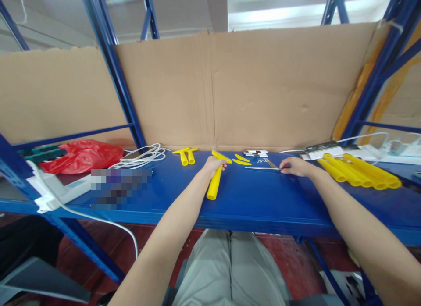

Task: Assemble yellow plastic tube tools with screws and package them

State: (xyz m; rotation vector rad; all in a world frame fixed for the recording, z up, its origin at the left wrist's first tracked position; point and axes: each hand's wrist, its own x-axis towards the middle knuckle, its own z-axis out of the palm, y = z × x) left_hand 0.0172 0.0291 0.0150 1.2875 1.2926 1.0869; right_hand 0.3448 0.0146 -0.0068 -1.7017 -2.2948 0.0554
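Observation:
My left hand (pixel 215 163) is closed around a yellow T-shaped piece with a tube handle (pixel 214 185), whose lower end points toward me. My right hand (pixel 295 166) has its fingers pinched at the right end of a thin metal tool (pixel 261 168) lying along the blue tabletop; its exact kind is too small to tell. Between the hands are loose curved yellow strips (pixel 241 161) and some tiny metal bits (pixel 261 161). Two more yellow T-shaped pieces (pixel 185 157) rest to the left of my left hand.
Several yellow tubes (pixel 360 172) lie side by side at the right. Small white-and-brown packs (pixel 255 153) sit by the cardboard backing (pixel 263 87). A red plastic bag (pixel 87 157), coiled white cable (pixel 148 156) and white power strip (pixel 62 187) occupy the left. Blue rack posts (pixel 115 73) frame the bench.

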